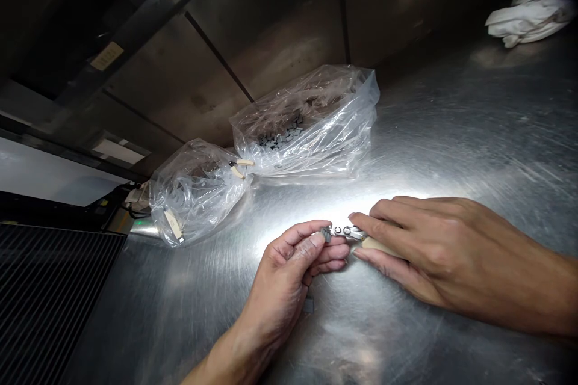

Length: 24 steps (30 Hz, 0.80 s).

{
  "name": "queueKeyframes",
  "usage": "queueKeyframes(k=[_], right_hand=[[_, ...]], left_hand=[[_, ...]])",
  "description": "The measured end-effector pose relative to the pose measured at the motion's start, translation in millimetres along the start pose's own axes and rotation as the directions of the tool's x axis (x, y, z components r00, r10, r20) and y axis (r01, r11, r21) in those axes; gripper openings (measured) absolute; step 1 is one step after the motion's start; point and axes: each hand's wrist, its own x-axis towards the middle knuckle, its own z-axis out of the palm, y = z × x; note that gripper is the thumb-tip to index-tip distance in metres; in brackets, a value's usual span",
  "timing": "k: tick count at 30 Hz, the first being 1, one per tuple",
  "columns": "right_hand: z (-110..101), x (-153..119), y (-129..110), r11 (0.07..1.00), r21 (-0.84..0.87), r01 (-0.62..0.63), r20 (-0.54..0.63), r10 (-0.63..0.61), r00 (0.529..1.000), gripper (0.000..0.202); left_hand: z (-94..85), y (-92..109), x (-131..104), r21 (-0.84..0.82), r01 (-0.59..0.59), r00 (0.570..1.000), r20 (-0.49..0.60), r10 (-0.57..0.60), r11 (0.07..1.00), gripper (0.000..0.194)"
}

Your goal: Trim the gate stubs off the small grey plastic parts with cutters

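Note:
My left hand (300, 255) pinches a small grey block (326, 233) between thumb and forefinger, its other fingers curled loosely below. Opposite it, my right hand (419, 246) is closed on a beige-handled tool (379, 246). The tool's thin metal end (356, 233) points toward the block; its exact kind is partly hidden by my fingers. Between the hands show two small dark rings (342, 231); whether they lie on the table or belong to the tool I cannot tell. Another flat grey piece (309, 304) lies on the table beside my left wrist.
A clear plastic bag (311, 150) holds several grey pieces (282, 135). Left of it lies another clear bag (198, 204), with cream-handled pliers (241, 167) between them and a cream tool (173, 225) on it. A white cloth (528, 18) rests on the metal table (451, 343).

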Motion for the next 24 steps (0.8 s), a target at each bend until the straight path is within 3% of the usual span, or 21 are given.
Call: queueKeyframes(k=[4,8,11,13,15,20,24], right_hand=[[-0.8,1.4,1.3,0.999,0.040,-0.020,-0.015,0.020,1.000,0.026],[2.4,0.4,9.7,0.997,-0.049,-0.062,-0.066,0.058,0.996,0.030],[7.7,-2.7,17.4,0.987,-0.120,-0.108,-0.058,0.102,0.993,0.038],[11.6,-5.3,20.6,0.984,-0.130,-0.117,-0.035,0.114,0.993,0.042],[14.7,-7.9,21.3,0.986,-0.119,-0.113,-0.014,0.113,0.994,0.043],[16.9,-10.7,16.4,0.990,-0.058,-0.125,0.075,0.129,0.989,0.036],[14.3,-7.0,13.9,0.989,-0.086,-0.117,0.089,0.125,0.988,0.023]], left_hand=[[1.4,-1.2,0.0,0.000,0.009,1.000,-0.015,-0.009,1.000,0.040],[0.7,2.3,-1.9,0.034,0.004,0.999,-0.042,-0.003,0.999,0.044],[-2.2,16.1,-3.2,0.101,-0.078,0.994,-0.071,0.086,0.992,0.042],[-2.5,30.9,1.1,0.235,-0.170,0.979,-0.067,0.190,0.957,0.038],[-0.1,48.2,14.0,0.426,-0.268,0.951,-0.028,0.308,0.864,0.030],[11.1,88.2,77.7,0.542,-0.410,0.855,-0.051,0.516,0.734,0.020],[16.0,105.9,110.5,0.636,-0.437,0.815,-0.019,0.579,0.636,0.043]])
